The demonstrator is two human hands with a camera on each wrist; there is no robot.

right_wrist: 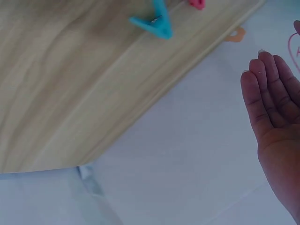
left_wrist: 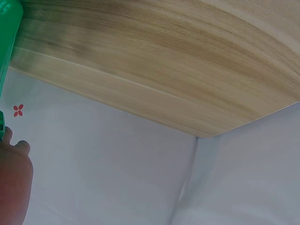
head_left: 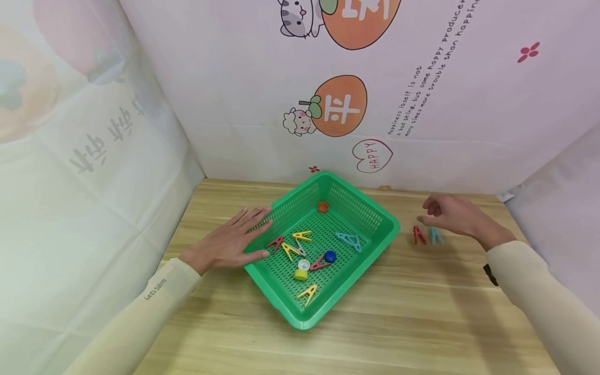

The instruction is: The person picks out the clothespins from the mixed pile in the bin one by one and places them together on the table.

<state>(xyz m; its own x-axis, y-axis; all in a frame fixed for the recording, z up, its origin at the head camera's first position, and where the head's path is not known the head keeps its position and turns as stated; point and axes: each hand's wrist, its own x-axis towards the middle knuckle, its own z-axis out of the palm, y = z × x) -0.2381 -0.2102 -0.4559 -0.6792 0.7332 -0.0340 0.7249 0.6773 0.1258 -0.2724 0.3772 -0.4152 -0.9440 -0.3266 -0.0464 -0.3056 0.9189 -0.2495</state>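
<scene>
My left hand [head_left: 229, 242] lies with spread fingers on the left rim of a green plastic basket [head_left: 352, 274]. Above the table at right, my right hand [head_left: 452, 212] hovers with bent fingers and nothing in them. Just below it lie a red clothespin [head_left: 419, 235] and a light blue clothespin [head_left: 436, 235]. In the right wrist view the blue clothespin [right_wrist: 161, 23] is apart from the hand [right_wrist: 279, 117]. Inside the basket are several clothespins, including yellow [head_left: 308, 294] and blue ones [head_left: 349, 240], and bottle caps in blue [head_left: 330, 256], yellow [head_left: 301, 274], white [head_left: 303, 264] and orange [head_left: 323, 207].
The wooden table [head_left: 394, 323] meets a printed cloth backdrop [head_left: 258, 151] behind the basket. More cloth hangs at the left [head_left: 94, 208] and right [head_left: 562, 208] sides.
</scene>
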